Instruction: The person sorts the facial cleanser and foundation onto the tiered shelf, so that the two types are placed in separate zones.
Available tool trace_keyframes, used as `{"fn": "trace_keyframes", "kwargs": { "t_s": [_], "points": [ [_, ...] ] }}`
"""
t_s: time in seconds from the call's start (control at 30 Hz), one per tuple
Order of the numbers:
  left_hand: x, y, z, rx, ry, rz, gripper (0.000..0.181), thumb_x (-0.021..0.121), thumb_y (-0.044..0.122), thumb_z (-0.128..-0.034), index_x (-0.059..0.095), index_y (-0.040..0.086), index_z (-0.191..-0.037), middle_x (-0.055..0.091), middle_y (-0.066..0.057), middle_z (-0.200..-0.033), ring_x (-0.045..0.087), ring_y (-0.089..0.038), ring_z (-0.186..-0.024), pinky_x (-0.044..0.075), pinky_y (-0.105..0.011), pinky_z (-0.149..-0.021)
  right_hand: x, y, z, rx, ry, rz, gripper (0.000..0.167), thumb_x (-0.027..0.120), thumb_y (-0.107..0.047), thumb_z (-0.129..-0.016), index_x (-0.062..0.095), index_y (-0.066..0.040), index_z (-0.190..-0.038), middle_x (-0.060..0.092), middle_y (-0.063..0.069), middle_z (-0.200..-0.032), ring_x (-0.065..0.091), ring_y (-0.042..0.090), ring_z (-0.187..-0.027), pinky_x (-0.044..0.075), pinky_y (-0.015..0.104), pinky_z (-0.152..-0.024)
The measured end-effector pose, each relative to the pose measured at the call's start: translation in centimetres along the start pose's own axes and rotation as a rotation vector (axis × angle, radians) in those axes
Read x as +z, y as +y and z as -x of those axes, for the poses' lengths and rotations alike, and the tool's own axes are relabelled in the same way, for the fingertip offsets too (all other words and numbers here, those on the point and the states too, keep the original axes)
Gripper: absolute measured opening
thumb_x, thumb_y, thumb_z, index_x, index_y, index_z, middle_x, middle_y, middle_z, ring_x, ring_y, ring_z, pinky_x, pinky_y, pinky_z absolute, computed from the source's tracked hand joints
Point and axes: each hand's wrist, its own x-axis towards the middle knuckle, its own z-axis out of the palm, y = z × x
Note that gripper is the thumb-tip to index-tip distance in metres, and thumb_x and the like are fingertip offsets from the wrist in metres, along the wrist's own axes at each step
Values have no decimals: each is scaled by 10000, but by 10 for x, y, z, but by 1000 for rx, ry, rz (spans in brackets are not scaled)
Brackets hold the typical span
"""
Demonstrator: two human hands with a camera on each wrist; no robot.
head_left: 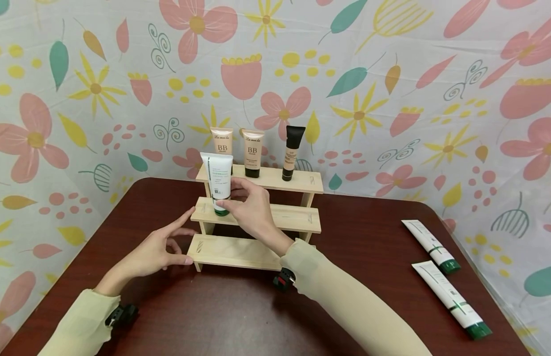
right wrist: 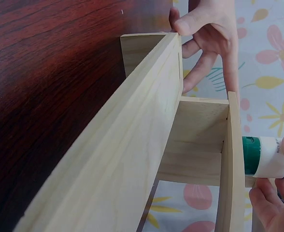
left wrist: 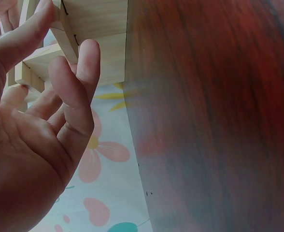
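My right hand (head_left: 254, 206) grips a white squeeze tube (head_left: 220, 180) with a green cap, held upright cap-down at the left end of the middle step of a wooden three-step stand (head_left: 239, 251). In the right wrist view the green cap (right wrist: 250, 154) is at that step's surface; whether it bears weight there I cannot tell. My left hand (head_left: 152, 248) is at the stand's left side, thumb touching the lowest step's end and a fingertip by the middle step. Its fingers are spread and loosely bent, with nothing gripped.
On the top step stand two beige BB cream tubes (head_left: 253, 153) and a slimmer black-capped tube (head_left: 291, 153). Two more white tubes with green caps, one farther back (head_left: 431, 245) and one nearer (head_left: 451, 299), lie at the table's right. A floral cloth (head_left: 368, 118) hangs behind the table (head_left: 204, 316).
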Motion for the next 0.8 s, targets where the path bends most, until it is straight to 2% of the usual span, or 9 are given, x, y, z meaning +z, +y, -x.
{"fn": "trace_keyframes", "kwargs": {
  "t_s": [0.23, 0.8],
  "points": [
    [0, 0, 0, 4, 1, 0, 1140, 918, 100, -826, 223, 345, -1696, 615, -243, -1398, 672, -242, -703, 505, -350, -432, 0, 0, 0, -5, 1, 1, 474, 923, -55, -814, 736, -27, -1249, 761, 54, -1080, 733, 147, -928, 600, 363, -871],
    [-1, 2, 0, 0, -9, -9, 1140, 912, 106, -835, 208, 345, -1698, 610, -240, -1405, 673, -238, -708, 512, -352, -439, -3, 0, 1, -6, -11, -8, 459, 919, -87, -830, 741, -42, -1250, 761, 39, -1068, 733, 130, -929, 596, 340, -878]
  ]
}}
